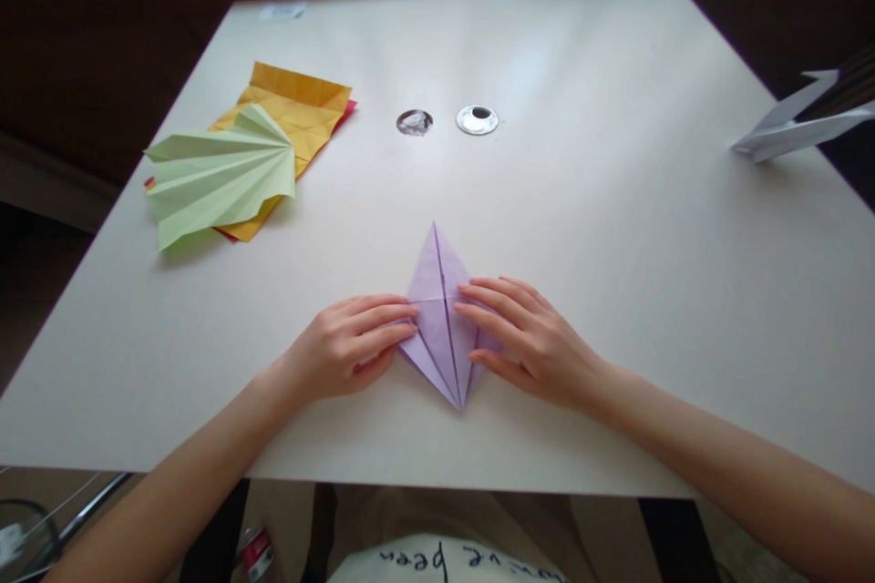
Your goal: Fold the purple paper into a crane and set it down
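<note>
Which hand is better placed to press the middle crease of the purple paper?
Right, probably. The right hand has fingertips lying on the purple paper beside its centre crease; the left hand touches only the left edge.

Looks like an office or meeting room type of place that's being used for paper crafts. The big giveaway is the wide pale table with two round cable holes in the middle, one with something crumpled showing in it and one with a shiny metal ring, which is pretty standard desk furniture. Dark wood paneling runs behind it, so not really a kitchen or workshop vibe. Folded paper sits around: a pleated green fan on yellow sheets, white paper at the right edge.
</note>
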Demonstrator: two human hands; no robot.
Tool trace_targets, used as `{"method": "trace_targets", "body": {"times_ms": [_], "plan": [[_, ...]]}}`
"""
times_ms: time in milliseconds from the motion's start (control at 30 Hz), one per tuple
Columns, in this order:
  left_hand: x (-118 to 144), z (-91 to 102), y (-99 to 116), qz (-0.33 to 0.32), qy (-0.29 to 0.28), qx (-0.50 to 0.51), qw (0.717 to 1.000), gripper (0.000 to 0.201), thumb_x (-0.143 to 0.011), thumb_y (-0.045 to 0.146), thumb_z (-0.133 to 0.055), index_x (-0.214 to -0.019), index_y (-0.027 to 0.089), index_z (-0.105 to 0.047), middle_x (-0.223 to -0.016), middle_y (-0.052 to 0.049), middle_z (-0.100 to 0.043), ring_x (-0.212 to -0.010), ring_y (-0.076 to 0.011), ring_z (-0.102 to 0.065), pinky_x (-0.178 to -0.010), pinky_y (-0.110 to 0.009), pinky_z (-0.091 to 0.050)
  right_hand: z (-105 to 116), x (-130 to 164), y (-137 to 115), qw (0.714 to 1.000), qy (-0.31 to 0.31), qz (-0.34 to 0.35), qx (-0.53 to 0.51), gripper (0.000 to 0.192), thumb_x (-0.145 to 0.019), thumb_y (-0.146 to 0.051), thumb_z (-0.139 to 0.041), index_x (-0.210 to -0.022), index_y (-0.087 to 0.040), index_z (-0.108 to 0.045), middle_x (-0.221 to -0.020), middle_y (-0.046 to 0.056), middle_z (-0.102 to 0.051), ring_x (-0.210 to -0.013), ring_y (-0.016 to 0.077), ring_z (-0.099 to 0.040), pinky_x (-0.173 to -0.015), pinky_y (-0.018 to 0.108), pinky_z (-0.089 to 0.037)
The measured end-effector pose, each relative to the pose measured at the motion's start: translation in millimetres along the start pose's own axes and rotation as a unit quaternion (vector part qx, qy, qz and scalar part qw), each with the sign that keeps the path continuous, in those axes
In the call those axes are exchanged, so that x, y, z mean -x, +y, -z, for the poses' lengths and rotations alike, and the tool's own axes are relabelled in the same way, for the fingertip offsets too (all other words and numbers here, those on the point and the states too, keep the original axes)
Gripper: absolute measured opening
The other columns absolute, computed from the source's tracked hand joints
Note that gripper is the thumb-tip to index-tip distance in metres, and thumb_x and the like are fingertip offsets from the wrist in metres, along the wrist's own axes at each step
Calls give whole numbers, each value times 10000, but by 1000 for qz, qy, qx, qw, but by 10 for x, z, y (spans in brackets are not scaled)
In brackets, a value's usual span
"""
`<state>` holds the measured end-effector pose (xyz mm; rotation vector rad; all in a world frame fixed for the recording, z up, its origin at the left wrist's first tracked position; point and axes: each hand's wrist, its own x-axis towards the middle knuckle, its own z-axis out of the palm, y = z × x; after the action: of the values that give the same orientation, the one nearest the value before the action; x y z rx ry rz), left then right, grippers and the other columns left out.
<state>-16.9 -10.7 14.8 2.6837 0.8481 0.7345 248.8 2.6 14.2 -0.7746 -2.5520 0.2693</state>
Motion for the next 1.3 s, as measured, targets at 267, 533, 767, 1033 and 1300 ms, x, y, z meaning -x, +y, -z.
{"method": "trace_targets", "body": {"times_ms": [267, 533, 767, 1033, 1300], "plan": [[21, -34, 27, 58, 66, -5, 996, 323, -761, 46, -548, -1056, 167, -597, -1179, -103, -603, -965, -158, -626, -796, -259, -541, 12, 28, -58, 998, 3, 45, -49, 477, -832, -313, -554, -1254, -120, -445, -1179, 145, -557, -1062, 239, -507, -860, 392, -482], [-51, -3, 127, 87, 58, 142, 984, 414, -795, 62, -516, -1201, 135, -491, -1309, -148, -479, -1211, -206, -472, -1005, -330, -430, 26, 23, -73, 996, -37, 45, -74, 574, -839, -448, -516, -1302, -137, -381, -1212, 144, -530, -1055, 244, -510, -849, 406, -476], [-63, -15, 189, 42, 47, 229, 971, 691, -788, 166, -549, -1399, 121, -229, -1474, -166, -214, -1366, -283, -214, -1073, -458, -334, 38, 9, -64, 988, -39, 15, -149, 672, -823, -510, -516, -1340, -137, -305, -1250, 156, -503, -1136, 236, -486, -914, 383, -456], [-258, -55, 280, -30, 29, 219, 975, 710, -809, 218, -523, -1412, 93, -170, -1455, -188, -240, -1357, -289, -238, -1082, -454, -318, 74, 69, -49, 919, 28, -60, -389, 679, -835, -532, -484, -1379, -215, -232, -1264, 134, -503, -1151, 212, -506, -960, 374, -437], [-398, -139, 361, -74, 1, 17, 997, 553, -841, 250, -515, -1335, 115, -305, -1376, -175, -412, -1336, -211, -309, -1105, -408, -252, 50, 112, -125, 813, 112, -162, -547, 478, -788, -516, -562, -1146, -248, -395, -1037, 81, -565, -884, 194, -604, -714, 311, -512]]}}
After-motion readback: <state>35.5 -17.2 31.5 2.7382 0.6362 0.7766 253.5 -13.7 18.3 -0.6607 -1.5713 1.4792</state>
